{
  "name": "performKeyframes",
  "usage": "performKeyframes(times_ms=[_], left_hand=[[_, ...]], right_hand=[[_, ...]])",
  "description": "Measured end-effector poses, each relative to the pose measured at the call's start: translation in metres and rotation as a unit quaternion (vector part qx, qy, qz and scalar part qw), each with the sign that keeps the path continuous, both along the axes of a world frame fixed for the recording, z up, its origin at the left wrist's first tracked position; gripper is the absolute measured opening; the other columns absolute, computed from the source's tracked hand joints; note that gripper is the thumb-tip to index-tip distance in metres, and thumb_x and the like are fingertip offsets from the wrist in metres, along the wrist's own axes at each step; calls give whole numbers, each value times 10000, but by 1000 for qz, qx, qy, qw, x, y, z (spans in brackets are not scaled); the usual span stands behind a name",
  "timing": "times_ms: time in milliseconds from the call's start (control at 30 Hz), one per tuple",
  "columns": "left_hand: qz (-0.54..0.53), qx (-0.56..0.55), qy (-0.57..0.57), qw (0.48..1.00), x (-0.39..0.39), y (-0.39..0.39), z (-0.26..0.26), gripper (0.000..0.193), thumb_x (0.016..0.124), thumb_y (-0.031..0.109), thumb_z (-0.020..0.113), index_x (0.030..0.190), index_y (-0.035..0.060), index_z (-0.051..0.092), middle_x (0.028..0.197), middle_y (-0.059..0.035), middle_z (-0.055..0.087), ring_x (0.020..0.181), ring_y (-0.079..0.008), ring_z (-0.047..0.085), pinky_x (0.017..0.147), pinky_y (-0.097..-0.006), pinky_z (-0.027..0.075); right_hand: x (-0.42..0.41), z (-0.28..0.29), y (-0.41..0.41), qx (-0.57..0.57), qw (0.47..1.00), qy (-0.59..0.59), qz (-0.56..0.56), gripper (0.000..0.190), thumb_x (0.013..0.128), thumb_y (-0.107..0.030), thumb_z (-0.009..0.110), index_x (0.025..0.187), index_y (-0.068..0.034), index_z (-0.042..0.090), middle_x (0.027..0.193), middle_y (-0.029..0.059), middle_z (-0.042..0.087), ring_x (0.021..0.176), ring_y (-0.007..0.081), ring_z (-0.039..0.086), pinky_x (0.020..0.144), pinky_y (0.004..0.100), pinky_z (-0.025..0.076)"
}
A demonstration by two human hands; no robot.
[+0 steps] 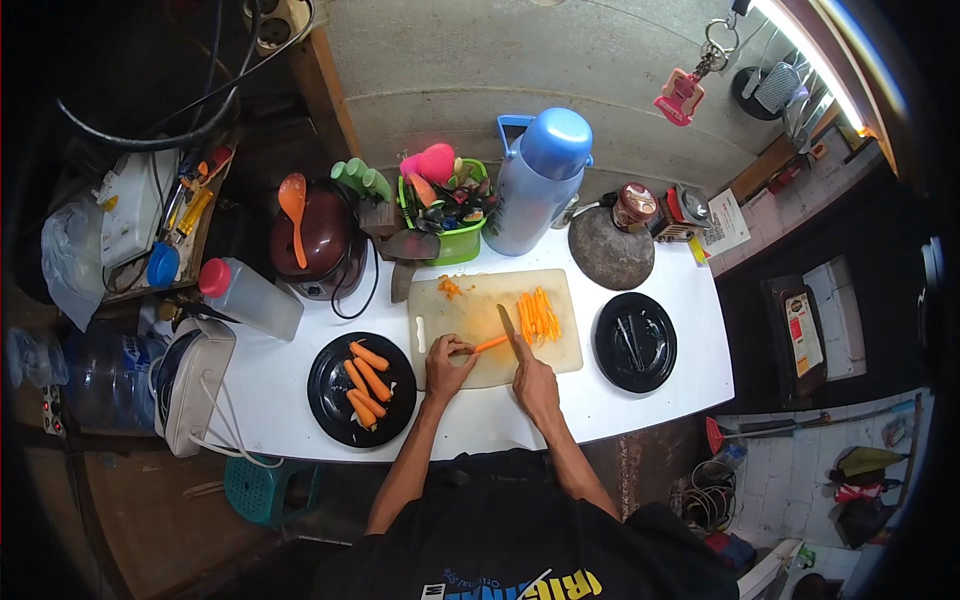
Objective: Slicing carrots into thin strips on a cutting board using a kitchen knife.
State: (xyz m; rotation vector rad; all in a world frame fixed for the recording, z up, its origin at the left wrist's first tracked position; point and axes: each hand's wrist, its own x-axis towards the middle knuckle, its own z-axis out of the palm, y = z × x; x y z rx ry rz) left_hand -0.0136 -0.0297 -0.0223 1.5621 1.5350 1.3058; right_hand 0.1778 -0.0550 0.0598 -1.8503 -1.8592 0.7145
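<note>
My left hand [449, 367] holds one end of a peeled carrot [491, 343] lying on a pale plastic cutting board [480, 292]. In my right hand [535, 384] is a kitchen knife [507, 322], its blade at the carrot's right end. Cut carrot sticks [538, 316] lie side by side just right of the blade. A small heap of orange carrot scraps [449, 286] sits near the board's upper left. To the left, a black plate [322, 391] carries several whole peeled carrots [367, 379]. Another black plate [655, 322], on the right, holds thin metal tongs or tweezers [628, 343].
Behind the board stand a blue thermos jug [536, 180], a green basket [455, 247] of utensils and a stone mortar [611, 251]. At left are a dark red rice cooker [315, 247], a plastic bottle with a pink cap [259, 304] and a beige bag [196, 386]. A cleaver-like blade [403, 280] touches the board's corner.
</note>
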Motion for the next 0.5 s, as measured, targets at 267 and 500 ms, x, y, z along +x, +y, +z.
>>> performKeyframes(times_ms=[267,500], left_hand=[[8,-2,-29,1000,-2,2,-5,319,749,46,871,980,29,653,968,-65,746,999,-262,678,874,-367,546],[5,3,-20,1000,-2,2,-2,318,755,39,867,985,30,648,958,-58,752,1011,-256,672,872,-372,544]], right_hand=[[-22,-2,-8,-18,999,5,48,636,928,-27,516,1544,-181,466,793,287,667,735,464,678,691,561,530],[-6,-1,-7,-14,1000,-1,4,665,918,-28,521,1560,-185,449,810,283,677,747,469,680,704,557,537]])
